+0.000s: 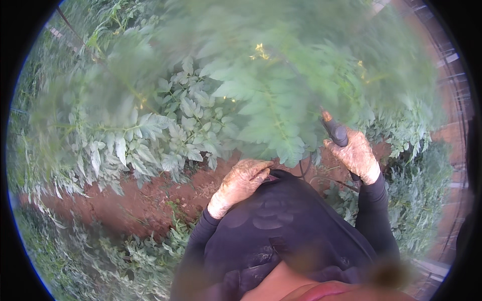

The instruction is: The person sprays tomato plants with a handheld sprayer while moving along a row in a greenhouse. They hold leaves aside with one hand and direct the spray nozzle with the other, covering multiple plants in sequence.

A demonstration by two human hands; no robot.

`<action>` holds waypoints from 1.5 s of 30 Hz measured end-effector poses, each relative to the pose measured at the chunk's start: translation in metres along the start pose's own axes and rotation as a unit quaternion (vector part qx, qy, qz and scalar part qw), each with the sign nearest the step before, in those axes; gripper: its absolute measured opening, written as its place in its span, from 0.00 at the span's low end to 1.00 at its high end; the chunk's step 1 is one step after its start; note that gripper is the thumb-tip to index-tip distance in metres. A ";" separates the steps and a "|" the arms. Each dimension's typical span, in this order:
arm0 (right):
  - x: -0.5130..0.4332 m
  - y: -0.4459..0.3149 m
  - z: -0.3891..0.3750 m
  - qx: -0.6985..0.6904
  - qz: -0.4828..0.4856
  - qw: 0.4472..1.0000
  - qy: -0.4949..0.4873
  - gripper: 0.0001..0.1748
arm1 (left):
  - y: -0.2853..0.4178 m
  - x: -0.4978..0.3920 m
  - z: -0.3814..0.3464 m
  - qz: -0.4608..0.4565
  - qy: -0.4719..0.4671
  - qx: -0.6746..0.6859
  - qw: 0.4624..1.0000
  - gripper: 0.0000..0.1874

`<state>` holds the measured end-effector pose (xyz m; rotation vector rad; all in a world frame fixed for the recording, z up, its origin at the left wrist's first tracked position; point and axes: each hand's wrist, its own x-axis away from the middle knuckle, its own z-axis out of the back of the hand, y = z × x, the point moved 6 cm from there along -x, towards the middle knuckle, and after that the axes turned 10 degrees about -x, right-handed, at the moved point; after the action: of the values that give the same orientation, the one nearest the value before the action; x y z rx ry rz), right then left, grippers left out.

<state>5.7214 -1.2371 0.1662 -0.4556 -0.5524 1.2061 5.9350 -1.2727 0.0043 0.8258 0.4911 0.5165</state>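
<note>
Gripped in my right hand [356,152] is the dark handle of a tool [337,132] with a brownish metal fitting at its front; a thin rod seems to run on from it into the blurred leaves. A thin dark cable or hose [307,167] hangs between that hand and my body. My left hand [243,180] rests near the front of my dark clothing [271,214], its fingers bent together, and whether it holds something there is hidden. Leafy tomato plants [188,109] with yellow flowers [260,52] stand before me, the nearest leaves blurred.
A strip of bare reddish soil [139,207] runs between plant rows. More foliage [139,259] lies behind me at lower left and at the right [414,210]. Along the right rim is a reddish path [450,139] beside a structure with pale bars.
</note>
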 end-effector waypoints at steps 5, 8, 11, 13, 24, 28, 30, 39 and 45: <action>-0.004 -0.004 -0.002 0.009 -0.056 0.998 -0.014 0.20 | -0.012 0.010 0.005 0.059 -0.008 0.024 0.998 0.15; 0.005 -0.007 -0.003 0.033 -0.055 0.998 -0.024 0.21 | -0.015 0.012 0.007 0.060 -0.013 0.030 0.998 0.15; 0.017 -0.018 -0.002 0.070 0.029 0.997 -0.001 0.21 | -0.017 0.013 0.011 0.048 -0.006 0.020 0.999 0.15; 0.025 -0.016 -0.001 0.083 0.024 0.996 0.010 0.22 | -0.016 0.013 0.013 0.031 0.011 0.013 0.999 0.14; 0.069 -0.016 -0.026 -0.078 -0.046 0.991 -0.099 0.26 | -0.029 0.024 0.014 0.056 -0.021 0.022 0.998 0.13; 0.078 -0.012 -0.050 -0.093 -0.026 0.978 -0.183 0.29 | -0.038 0.030 0.012 0.066 -0.022 0.023 0.997 0.13; 0.077 -0.009 -0.067 -0.119 0.008 0.968 -0.219 0.29 | -0.041 0.030 0.015 0.067 -0.002 0.038 0.997 0.13; 0.050 0.018 -0.101 -0.165 0.114 0.949 -0.245 0.26 | -0.035 0.030 0.031 0.184 0.006 0.001 0.983 0.13; 0.035 0.020 -0.113 -0.194 0.202 0.926 -0.251 0.31 | -0.025 0.032 0.042 0.227 0.006 -0.083 0.970 0.12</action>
<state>5.7852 -1.2020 0.0708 -0.6179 -1.1957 1.6314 5.9907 -1.2912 0.0026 0.7754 0.2614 0.9728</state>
